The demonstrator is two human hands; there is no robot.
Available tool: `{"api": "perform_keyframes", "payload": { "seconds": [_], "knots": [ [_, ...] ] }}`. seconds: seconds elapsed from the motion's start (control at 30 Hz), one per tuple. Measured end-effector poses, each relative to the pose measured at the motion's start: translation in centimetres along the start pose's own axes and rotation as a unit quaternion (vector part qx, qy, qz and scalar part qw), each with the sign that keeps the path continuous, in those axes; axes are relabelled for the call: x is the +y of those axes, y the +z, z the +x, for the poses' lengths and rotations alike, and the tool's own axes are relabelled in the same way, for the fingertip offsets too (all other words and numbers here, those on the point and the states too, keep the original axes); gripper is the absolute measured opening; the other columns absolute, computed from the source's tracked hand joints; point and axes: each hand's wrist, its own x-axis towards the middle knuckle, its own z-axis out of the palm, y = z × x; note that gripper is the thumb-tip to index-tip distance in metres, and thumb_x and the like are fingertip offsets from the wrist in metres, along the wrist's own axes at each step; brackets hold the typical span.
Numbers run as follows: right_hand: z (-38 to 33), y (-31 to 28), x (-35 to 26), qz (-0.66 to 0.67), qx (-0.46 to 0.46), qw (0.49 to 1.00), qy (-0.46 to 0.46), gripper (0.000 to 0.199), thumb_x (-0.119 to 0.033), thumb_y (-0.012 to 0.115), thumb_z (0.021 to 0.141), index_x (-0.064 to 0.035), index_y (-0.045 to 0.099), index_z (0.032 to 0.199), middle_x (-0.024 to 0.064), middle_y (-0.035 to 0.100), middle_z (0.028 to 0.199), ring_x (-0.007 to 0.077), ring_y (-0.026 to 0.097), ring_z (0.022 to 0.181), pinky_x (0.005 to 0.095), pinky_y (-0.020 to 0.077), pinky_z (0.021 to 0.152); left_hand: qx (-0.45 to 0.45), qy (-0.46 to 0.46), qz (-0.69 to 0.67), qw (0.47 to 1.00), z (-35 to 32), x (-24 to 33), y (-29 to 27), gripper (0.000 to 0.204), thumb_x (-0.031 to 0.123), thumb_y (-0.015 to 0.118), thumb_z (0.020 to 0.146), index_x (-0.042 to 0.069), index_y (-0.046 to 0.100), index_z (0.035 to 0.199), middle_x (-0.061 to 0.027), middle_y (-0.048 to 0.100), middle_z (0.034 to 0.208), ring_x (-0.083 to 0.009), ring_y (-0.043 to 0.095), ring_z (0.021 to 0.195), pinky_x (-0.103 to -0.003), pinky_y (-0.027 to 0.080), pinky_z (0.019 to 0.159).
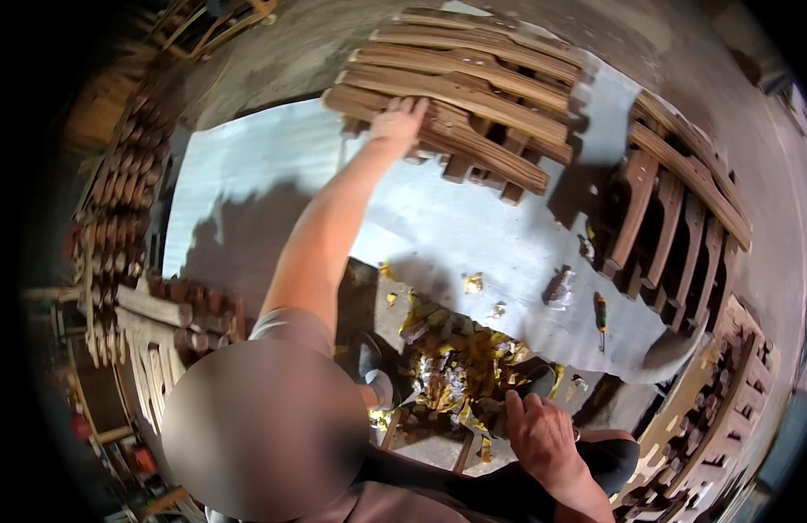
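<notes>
The left hand (397, 119) is stretched forward at arm's length and laid, fingers spread, on the near edge of a stack of curved wooden slats (460, 96). Whether the fingers are curled under the edge cannot be told. The right hand (536, 429) is rested low, fingers loosely open, on a dark-clad knee (614, 458); nothing is held in it. The stack is placed at the far end of a pale sheet (247, 166) spread as a work surface. A second wooden frame (674, 209) is set just right of the stack. A small screwdriver (601, 315) is laid on the sheet near its right edge. Yellow scraps (460, 362) are heaped between the two hands. Turned wooden legs (120, 183) are piled along the left.
</notes>
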Motion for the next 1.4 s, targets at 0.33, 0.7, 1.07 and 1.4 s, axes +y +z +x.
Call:
{"api": "perform_keyframes", "payload": {
  "seconds": [0.33,0.7,1.07,1.4],
  "knots": [
    [0.3,1.1,-1.9,-0.069,-0.051,0.996,0.012,0.016,-0.022,0.064,0.086,-0.0067,0.060,0.086,0.0174,0.066,0.073,0.0376,0.065,0.073,0.0482,0.0489,0.066,0.079,-0.094,-0.139,0.983,-18.2,-3.3,-10.1,0.049,0.015,0.063,0.072,0.011,0.061,0.121,-0.0154,0.055,0.130,-0.0357,0.055,0.118,-0.045,0.049,0.095],
    [-0.3,5.7,-1.1,-0.067,-0.073,0.995,-0.022,0.026,-0.028,0.061,0.081,-0.0033,0.065,0.088,0.0230,0.066,0.079,0.0423,0.064,0.082,0.0506,0.0492,0.073,0.103,-0.745,-0.090,0.653,-49.5,-27.2,-16.7,0.076,0.041,0.079,0.074,0.002,0.044,0.129,-0.0210,0.043,0.134,-0.0335,0.045,0.122,-0.046,0.042,0.102],
    [1.5,6.5,-0.9,-0.120,-0.144,0.981,0.038,0.035,-0.034,0.068,0.081,-0.0079,0.069,0.103,0.0202,0.069,0.097,0.0393,0.064,0.097,0.0473,0.0499,0.084,0.054,-0.821,-0.222,0.524,-50.4,-27.6,-16.5,0.118,0.060,0.080,0.064,0.004,0.020,0.149,-0.0212,0.033,0.145,-0.0301,0.037,0.133,-0.045,0.034,0.108],
    [1.1,6.6,-0.7,-0.103,-0.128,0.986,-0.007,0.033,-0.033,0.065,0.079,-0.0046,0.068,0.096,0.0214,0.069,0.090,0.0399,0.065,0.092,0.0476,0.0498,0.082,0.018,-0.787,-0.298,0.540,-52.6,-27.7,-16.7,0.121,0.032,0.081,0.069,-0.005,0.000,0.150,-0.0315,0.036,0.142,-0.0369,0.051,0.126,-0.037,0.046,0.103]
  ]
}}
